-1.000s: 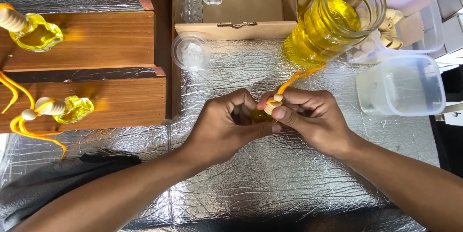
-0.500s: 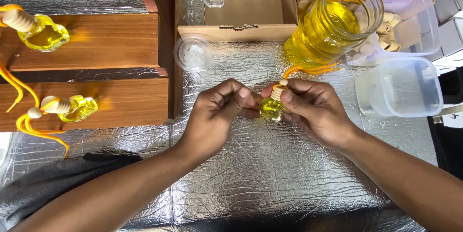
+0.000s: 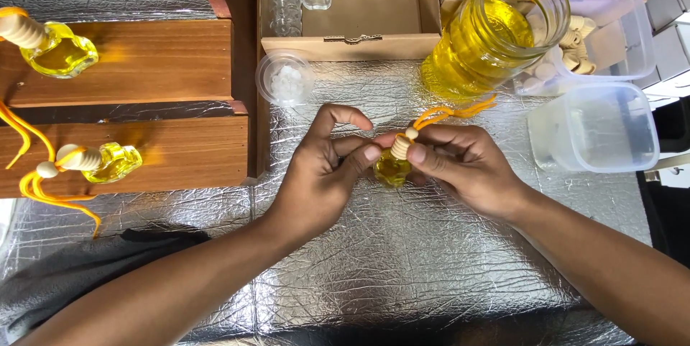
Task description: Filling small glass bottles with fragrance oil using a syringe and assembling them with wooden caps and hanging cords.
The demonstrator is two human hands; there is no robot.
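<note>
Both of my hands meet over a silver foil-covered table (image 3: 402, 274). Between them is a small glass bottle of yellow liquid (image 3: 392, 169) with a ribbed wooden cap (image 3: 399, 147), a bead and an orange cord (image 3: 453, 113) that trails up to the right. My right hand (image 3: 463, 166) pinches the cap between thumb and fingers. My left hand (image 3: 323, 173) holds the bottle's body with thumb and middle fingers, its index finger raised and curled. Part of the bottle is hidden by my fingers.
A big glass jar of yellow liquid (image 3: 496, 30) stands behind my hands. Two clear plastic tubs (image 3: 596, 130) sit at right, one with wooden caps (image 3: 575, 37). A cardboard box (image 3: 352, 15) holds empty bottles. A small cup of white plugs (image 3: 285, 79) sits nearby. Two finished bottles (image 3: 61, 48) (image 3: 108, 161) lie on wooden steps at left.
The bottle has come out from under my fingers and now sits between my hands with its cap up. My left index finger has lifted. The hands have shifted slightly toward me.
</note>
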